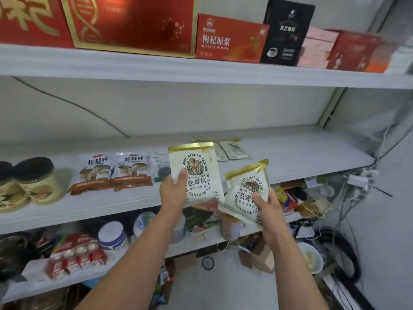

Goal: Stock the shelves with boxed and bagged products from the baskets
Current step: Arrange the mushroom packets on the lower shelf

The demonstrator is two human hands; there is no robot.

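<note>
My left hand [173,191] grips a cream pouch with a gold top [196,168] and holds it upright just over the front edge of the middle white shelf [301,153]. My right hand [269,210] grips two more pouches of the same kind [242,194], tilted and overlapping, lower and to the right, in front of the shelf edge. Two matching pouches [232,148] lie flat further back on the middle shelf.
On the middle shelf's left stand cream jars with black lids [38,180], two mushroom bags [111,171] and a white bag [159,166]. Red boxes [228,39] and a black box [286,32] fill the top shelf. The lower shelf is cluttered; cables hang at right.
</note>
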